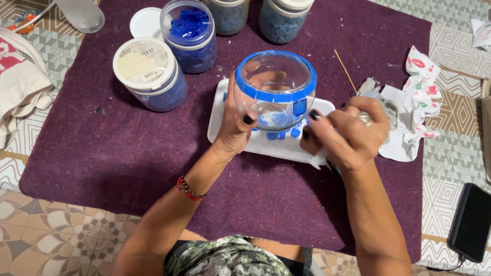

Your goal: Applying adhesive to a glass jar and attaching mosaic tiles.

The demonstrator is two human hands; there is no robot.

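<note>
centrally, a clear glass bowl (275,84) with a band of blue tiles round its rim is held tilted over a white tray (266,140) on a purple mat (102,148). the left hand (236,122) cups the bowl's near-left side, thumb pressed against the glass and the fingers wrapped behind it, showing through the glass. the right hand (348,135) is curled beside the bowl's lower right, fingertips pinched together close to a single blue tile (300,108) stuck on the glass below the band; what the fingers pinch cannot be told. loose blue tiles (280,134) lie on the tray under the bowl, partly hidden by it and by both hands.

behind the bowl stand jars of tiles: an open jar of bright blue pieces (190,35), its white lid (146,23) lying beside it, a closed jar with a cream lid (151,74) to the left, and two more jars (255,18) at the mat's far edge. a thin wooden stick (345,69) lies on the mat to the right, near crumpled printed paper (417,105). a dark phone (470,222) rests on the patterned floor at lower right, and folded cloth (20,82) lies at far left.
</note>
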